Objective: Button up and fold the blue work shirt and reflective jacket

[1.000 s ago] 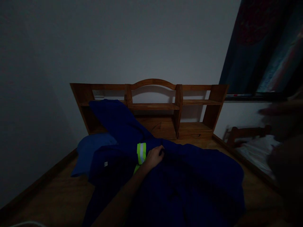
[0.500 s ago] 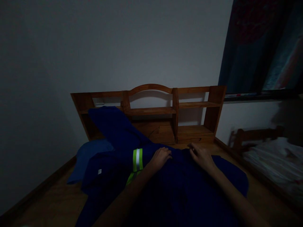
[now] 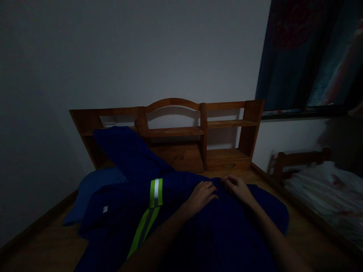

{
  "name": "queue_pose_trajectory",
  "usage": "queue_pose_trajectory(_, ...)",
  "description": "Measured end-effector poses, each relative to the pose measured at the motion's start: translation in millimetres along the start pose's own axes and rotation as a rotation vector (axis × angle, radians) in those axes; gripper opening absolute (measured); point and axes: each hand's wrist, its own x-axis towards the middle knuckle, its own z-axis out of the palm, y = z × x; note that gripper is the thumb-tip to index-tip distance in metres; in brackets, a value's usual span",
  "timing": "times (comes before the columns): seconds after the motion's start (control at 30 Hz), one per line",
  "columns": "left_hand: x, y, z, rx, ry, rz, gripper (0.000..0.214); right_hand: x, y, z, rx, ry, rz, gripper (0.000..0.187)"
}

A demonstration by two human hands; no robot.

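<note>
A dark blue work garment (image 3: 170, 181) with yellow-green and silver reflective strips (image 3: 156, 192) lies spread over the wooden surface in front of me. A small white tag (image 3: 105, 209) shows on its left part. My left hand (image 3: 202, 195) rests on the cloth near the middle, open, its fingers stretched out and slightly bent. Just right of it, my right hand (image 3: 237, 189) is at the garment's far edge, its fingers loosely bent and thumb apart from them. The dim light hides most folds of the cloth.
Behind the garment stands a wooden headboard shelf (image 3: 172, 132) against the wall. A lighter blue cloth (image 3: 93, 187) lies at the left, partly under the garment. To the right are a plastic-covered pile (image 3: 326, 192), a wooden frame (image 3: 300, 156) and a dark window with a curtain (image 3: 295, 68).
The view has shifted slightly to the right. My left hand has moved right along the cloth, closer to my right hand. More of the lower reflective strip shows.
</note>
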Motion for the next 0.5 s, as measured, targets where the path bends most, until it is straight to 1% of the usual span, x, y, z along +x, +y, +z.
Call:
queue_pose_trajectory(0.07, -4.5, -8.3, 4.4, -0.113, 0.038, -0.037, 0.021, -0.1, 0.1, 1.2, -0.120, 0.056, -0.012, 0.032)
queue_pose_trajectory(0.13, -6.7, -14.1, 4.5, -0.219, 0.077, -0.068, 0.023, -0.1, 2.8, -3.9, -0.301, 0.197, -0.004, 0.033)
queue_pose_trajectory(0.2, -7.5, -16.6, 2.8, -0.279, 0.101, -0.095, 0.026, -0.6, 10.1, -17.4, -0.528, 0.374, 0.044, 0.036)
queue_pose_trajectory(0.23, -7.8, -17.0, 2.0, -0.291, 0.104, -0.100, 0.027, -1.2, 15.7, -27.1, -0.641, 0.432, 0.097, 0.038)
queue_pose_trajectory(0.27, -8.1, -17.0, 1.4, -0.293, 0.107, -0.102, 0.028, -2.1, 22.4, -38.3, -0.740, 0.450, 0.172, 0.042)
queue_pose_trajectory(0.3, -8.4, -16.7, 1.0, -0.288, 0.107, -0.101, 0.028, -3.4, 29.7, -50.4, -0.810, 0.426, 0.260, 0.046)
queue_pose_trajectory(0.33, -8.8, -16.4, 0.9, -0.279, 0.107, -0.100, 0.028, -4.9, 37.3, -62.6, -0.844, 0.366, 0.355, 0.051)
queue_pose_trajectory(0.4, -9.6, -15.7, 1.0, -0.255, 0.107, -0.099, 0.026, -8.7, 50.7, -84.2, -0.822, 0.223, 0.488, 0.054)
queue_pose_trajectory(0.43, -10.0, -15.3, 0.9, -0.246, 0.104, -0.096, 0.024, -10.9, 55.4, -92.3, -0.787, 0.166, 0.507, 0.053)
queue_pose_trajectory(0.47, -10.4, -15.0, 0.8, -0.239, 0.098, -0.091, 0.022, -13.2, 58.0, -98.0, -0.749, 0.132, 0.494, 0.051)
queue_pose_trajectory(0.5, -11.0, -14.8, 0.4, -0.234, 0.087, -0.081, 0.022, -15.6, 58.3, -101.1, -0.707, 0.129, 0.446, 0.049)
